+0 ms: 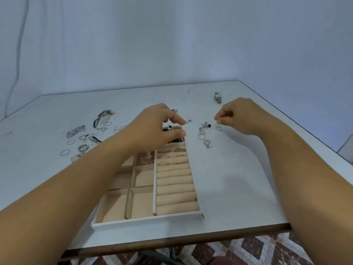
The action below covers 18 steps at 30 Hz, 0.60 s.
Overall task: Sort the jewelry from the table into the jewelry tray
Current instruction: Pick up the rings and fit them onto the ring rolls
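Mid-sort, the right hand (238,117) pinches shut, on what I cannot tell, above loose rings (203,133) beside the tray (147,219), while the left hand (160,127) hovers half-open over its far end; next likely calls for a slot.

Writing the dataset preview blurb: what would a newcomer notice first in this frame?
The left hand hovers over the far end of the beige jewelry tray, while the right hand pinches its fingertips together near loose rings right of the tray. A larger scatter of rings and earrings lies on the table left of the tray.
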Available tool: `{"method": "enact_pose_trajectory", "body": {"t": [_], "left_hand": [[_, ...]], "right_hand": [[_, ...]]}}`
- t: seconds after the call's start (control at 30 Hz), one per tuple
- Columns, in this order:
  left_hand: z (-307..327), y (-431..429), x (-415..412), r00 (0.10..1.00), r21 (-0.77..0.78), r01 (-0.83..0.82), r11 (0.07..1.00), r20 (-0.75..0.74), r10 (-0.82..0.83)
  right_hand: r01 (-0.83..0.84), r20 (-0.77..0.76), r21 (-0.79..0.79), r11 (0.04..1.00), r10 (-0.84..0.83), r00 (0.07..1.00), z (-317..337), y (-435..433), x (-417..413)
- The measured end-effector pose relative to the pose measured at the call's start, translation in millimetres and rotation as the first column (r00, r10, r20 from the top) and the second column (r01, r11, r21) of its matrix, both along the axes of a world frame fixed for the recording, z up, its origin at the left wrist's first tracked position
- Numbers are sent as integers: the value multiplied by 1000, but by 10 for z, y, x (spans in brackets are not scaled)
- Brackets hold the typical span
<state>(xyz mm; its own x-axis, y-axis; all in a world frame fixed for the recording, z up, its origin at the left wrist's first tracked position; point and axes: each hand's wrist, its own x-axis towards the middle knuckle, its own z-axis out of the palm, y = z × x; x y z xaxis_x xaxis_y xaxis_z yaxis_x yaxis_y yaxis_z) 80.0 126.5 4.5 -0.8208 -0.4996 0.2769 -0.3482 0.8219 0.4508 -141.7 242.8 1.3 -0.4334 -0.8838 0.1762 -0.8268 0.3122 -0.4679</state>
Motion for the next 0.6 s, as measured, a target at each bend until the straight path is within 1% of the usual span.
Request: {"method": "enact_pose_trajectory", "body": {"t": [0.13, 0.27, 0.4, 0.6], "left_hand": [[98, -36, -352, 991, -59, 33, 998, 130, -25], [121, -47, -673, 970, 11, 65, 998, 235, -66], [101, -97, -834, 922, 44, 80, 996, 378, -91], [35, -180, -876, 891, 103, 85, 991, 437, -122]], "right_hand": [[13, 8, 26, 1000, -14, 1000, -60, -8, -129], [9, 33, 62, 998, -11, 999, -118, -36, -166], [-17, 65, 83, 996, 12, 998, -140, -49, -189], [-33, 47, 102, 994, 28, 999, -151, -68, -210]]}}
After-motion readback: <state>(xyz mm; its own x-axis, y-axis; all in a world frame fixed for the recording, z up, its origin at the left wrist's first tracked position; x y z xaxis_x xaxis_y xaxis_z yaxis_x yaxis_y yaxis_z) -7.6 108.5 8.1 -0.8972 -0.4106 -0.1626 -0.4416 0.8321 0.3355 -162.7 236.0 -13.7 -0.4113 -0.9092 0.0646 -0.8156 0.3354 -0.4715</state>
